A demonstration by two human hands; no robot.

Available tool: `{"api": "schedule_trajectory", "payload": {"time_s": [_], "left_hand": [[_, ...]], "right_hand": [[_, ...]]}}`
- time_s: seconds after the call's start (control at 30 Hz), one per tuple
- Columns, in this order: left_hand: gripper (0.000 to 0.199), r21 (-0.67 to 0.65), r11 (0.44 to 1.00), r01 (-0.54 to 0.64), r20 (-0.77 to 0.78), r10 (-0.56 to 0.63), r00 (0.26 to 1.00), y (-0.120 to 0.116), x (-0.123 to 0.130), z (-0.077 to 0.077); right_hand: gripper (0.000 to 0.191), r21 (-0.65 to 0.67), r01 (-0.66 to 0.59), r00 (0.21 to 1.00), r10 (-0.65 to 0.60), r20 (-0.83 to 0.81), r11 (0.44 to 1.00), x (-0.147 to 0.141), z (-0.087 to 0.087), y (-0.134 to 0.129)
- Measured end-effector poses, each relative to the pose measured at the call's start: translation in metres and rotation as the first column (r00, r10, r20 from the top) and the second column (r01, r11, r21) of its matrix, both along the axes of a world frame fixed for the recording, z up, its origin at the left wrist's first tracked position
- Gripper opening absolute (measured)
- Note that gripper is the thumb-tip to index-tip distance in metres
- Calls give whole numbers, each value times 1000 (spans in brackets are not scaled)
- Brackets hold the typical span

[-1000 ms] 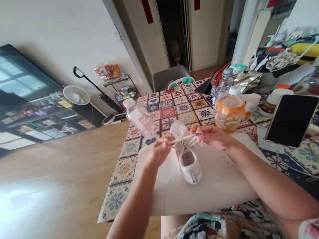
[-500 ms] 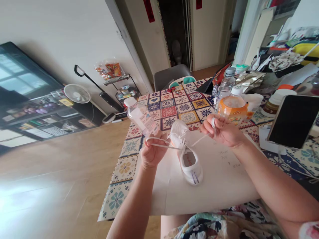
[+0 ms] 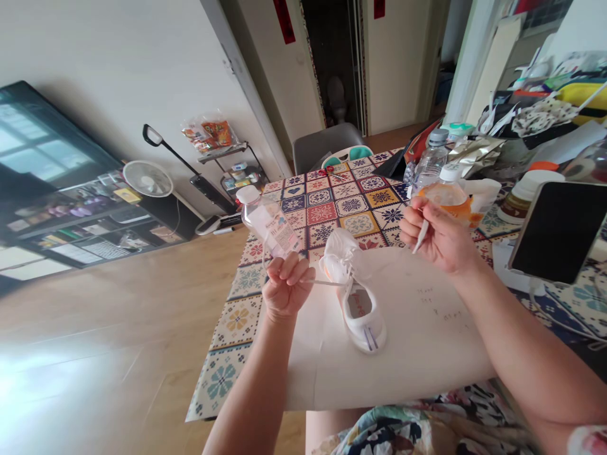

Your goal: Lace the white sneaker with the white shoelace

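Observation:
A white shoe [image 3: 368,333] rests on a large white sheet [image 3: 408,354], its heel towards me and its tongue pulled up at the far end. My left hand [image 3: 286,287], left of the shoe, is closed on one shoelace [image 3: 327,283], which runs taut back to the eyelets. Raised at the right, my right hand [image 3: 441,239] pinches another white lace, whose short end [image 3: 420,237] hangs below the fingers. Whether that lace still runs to the shoe is hard to make out.
Just beyond my left hand stands a clear bottle [image 3: 272,227] with a white cap. Behind my right hand are an orange-labelled jug [image 3: 448,196] and a water bottle [image 3: 431,158]. A phone [image 3: 559,230] leans at the right. Red scissors [image 3: 329,170] lie on the patterned tablecloth [image 3: 320,212].
My right hand has moved right and slightly up, away from the shoe, with its lace. My left hand has turned and curled its fingers round its lace. The shoe has stayed put.

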State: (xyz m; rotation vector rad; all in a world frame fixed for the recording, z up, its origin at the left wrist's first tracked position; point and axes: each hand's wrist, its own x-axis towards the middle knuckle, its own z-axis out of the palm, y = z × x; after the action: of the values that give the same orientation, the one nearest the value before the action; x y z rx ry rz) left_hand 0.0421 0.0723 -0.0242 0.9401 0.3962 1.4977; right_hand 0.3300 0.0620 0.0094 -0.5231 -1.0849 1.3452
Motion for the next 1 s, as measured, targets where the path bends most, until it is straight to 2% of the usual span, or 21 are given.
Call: {"api": "schedule_trajectory", "payload": {"time_s": [0.07,0.13,0.2,0.3,0.37,0.47,0.53,0.6,0.7,0.77,0.87,1.0], "left_hand": [[56,57,996,74,-76,-69,995,-1,-1,0],[54,102,973,207,-184,-186,965,-3,0,-1],[45,115,930,349,-346,-292,891,-6,3,0],[32,92,862,499,-570,-365,736,-10,11,4],[32,73,828,556,-624,-397,673,-13,16,7],[29,73,809,583,-602,-431,673,-17,22,11],[25,79,820,567,-594,-418,688,-19,25,11],[24,84,844,530,-604,-380,701,-21,27,9],[19,140,898,418,-590,-264,763,-23,31,1],[17,188,932,310,-552,-161,818,-23,35,-4],[18,221,964,147,-498,-17,867,-22,38,-10],[14,223,975,-4,-483,114,868,-20,39,-12]], "right_hand": [[24,-11,8,1000,-8,17,1000,-8,-3,1],[25,-22,-12,1000,13,9,1000,-16,-7,1],[25,-37,-62,998,62,-18,997,-24,-13,0],[17,-87,-155,988,155,-15,984,-34,-21,-4],[12,-123,-210,977,212,7,970,-40,-24,-6],[14,-97,-223,974,226,26,970,-49,-27,-11],[18,-10,-146,988,146,51,989,-57,-29,-14],[22,117,-23,996,13,91,993,-63,-31,-18],[19,300,122,959,-190,208,946,-69,-34,-23],[14,374,173,919,-286,271,911,-69,-36,-25],[16,391,190,897,-321,304,901,-69,-38,-26],[16,356,105,904,-238,355,929,-71,-37,-27]]}}
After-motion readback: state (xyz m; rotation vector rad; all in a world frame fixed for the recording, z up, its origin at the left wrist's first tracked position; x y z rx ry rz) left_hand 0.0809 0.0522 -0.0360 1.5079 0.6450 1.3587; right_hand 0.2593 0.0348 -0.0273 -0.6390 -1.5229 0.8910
